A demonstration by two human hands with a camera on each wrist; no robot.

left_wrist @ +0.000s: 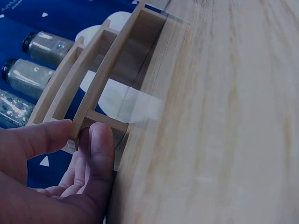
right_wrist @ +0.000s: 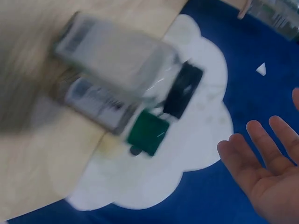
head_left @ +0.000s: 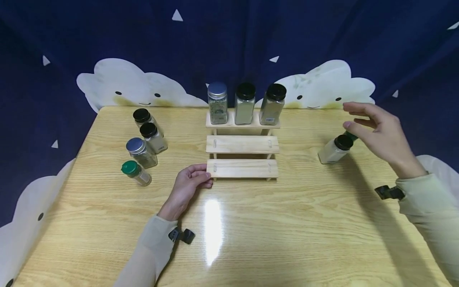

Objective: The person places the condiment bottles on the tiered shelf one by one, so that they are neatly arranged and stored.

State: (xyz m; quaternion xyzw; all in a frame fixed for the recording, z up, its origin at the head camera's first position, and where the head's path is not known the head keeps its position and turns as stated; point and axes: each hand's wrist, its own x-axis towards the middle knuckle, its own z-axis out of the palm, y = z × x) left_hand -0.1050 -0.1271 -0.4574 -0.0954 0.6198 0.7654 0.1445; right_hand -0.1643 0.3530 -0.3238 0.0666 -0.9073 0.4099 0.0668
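My left hand (head_left: 189, 180) pinches the left end of the lowest shelf of a three-tier wooden rack (head_left: 242, 168); in the left wrist view, thumb and fingers (left_wrist: 100, 144) close round that shelf end. On the rack's top tier stand three spice jars: a blue-lidded one with green flakes (head_left: 218, 104) and two black-lidded ones, pale (head_left: 245, 105) and brownish (head_left: 271, 105). At the right, my right hand (head_left: 380, 127) hovers with nothing in it, fingers apart. Below it stand a black-lidded jar (head_left: 332, 151) and a green-capped jar (right_wrist: 100, 105), mostly hidden in the head view.
Several jars stand on the table's left: two black-lidded (head_left: 155, 139), one blue-lidded (head_left: 143, 153) and a green-capped shaker (head_left: 138, 174). A dark blue curtain (head_left: 229, 40) with white clouds hangs behind the wooden table (head_left: 287, 223).
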